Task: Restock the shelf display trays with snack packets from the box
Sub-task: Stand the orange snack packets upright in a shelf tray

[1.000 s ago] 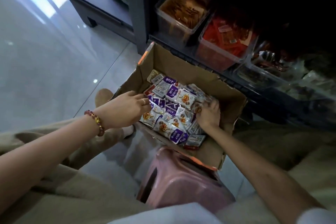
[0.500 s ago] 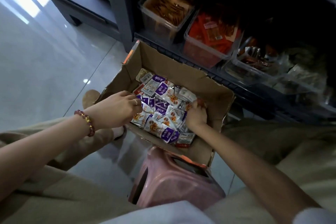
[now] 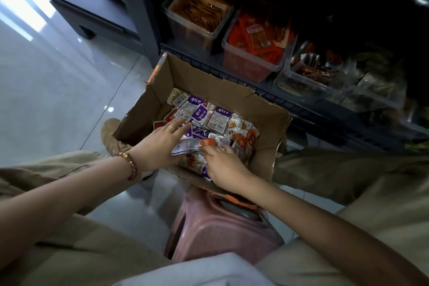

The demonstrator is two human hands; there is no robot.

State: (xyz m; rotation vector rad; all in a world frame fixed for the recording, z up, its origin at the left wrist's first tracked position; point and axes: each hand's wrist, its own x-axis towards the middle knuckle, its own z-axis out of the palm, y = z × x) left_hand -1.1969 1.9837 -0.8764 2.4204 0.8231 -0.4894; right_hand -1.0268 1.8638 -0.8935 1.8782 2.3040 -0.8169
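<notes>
The fingers [image 3: 216,151] of the right hand [image 3: 224,166] are curled and pinch a small bundle of packets [image 3: 191,145], silver with one orange corner. The left hand [image 3: 160,146] lays its straight fingers flat on the purple-and-white snack packets [image 3: 216,118] just beside the bundle. All these are inside the torn cardboard box [image 3: 272,127], which stands on a glossy grey tiled floor [image 3: 58,88] in front of a dark shelf [image 3: 301,109] carrying clear display trays [image 3: 251,69].

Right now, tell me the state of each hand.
Left hand: open, straight fingers on the snack packets in the box.
Right hand: pinching a bundle of packets.
</notes>
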